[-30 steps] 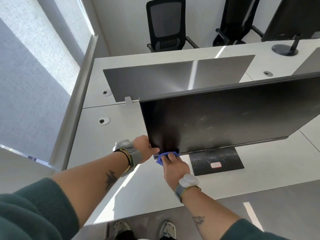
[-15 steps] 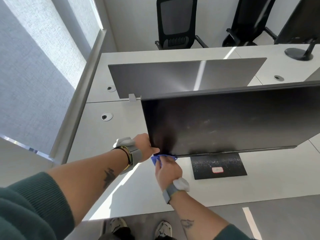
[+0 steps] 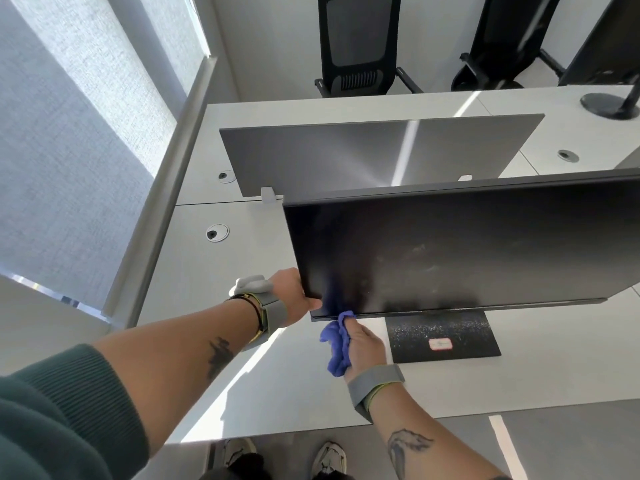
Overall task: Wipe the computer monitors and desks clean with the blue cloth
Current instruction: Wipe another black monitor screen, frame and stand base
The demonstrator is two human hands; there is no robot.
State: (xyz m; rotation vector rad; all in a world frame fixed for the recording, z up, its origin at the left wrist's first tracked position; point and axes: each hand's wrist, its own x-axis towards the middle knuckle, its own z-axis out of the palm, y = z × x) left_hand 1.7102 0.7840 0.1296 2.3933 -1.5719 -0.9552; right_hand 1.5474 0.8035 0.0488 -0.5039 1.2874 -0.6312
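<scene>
1. The left hand (image 3: 291,296) grips the lower left corner of the monitor (image 3: 467,247). The thumb lies on the front face and the fingers go behind the panel, out of view.
2. The right hand (image 3: 363,344) is curled round the bunched blue cloth (image 3: 337,348), just right of the left hand and below the screen's bottom edge.
3. The cloth's upper tip touches the bottom bezel near that corner. The rest hangs down along the palm toward the wrist, above the table (image 3: 242,375).
4. Progress, as we judge it: early.
   - The wipe is at the lower left corner only.
   - Pale smudges and streaks show across the middle of the screen, up and right of the right hand.
   - The stand base (image 3: 443,341), just right of the right hand, is speckled with dust.
5. We cannot tell whether the table has been wiped at all.
6. A second monitor (image 3: 609,36) stands on a further table, well beyond both hands. We judge that it is yet to be done.
7. Monitor: the long axis runs sideways, from the left hand out to the right. The screen faces us.
8. Cloth: the long axis runs from the wrist up toward the bezel, roughly across the monitor's own axis.
</scene>
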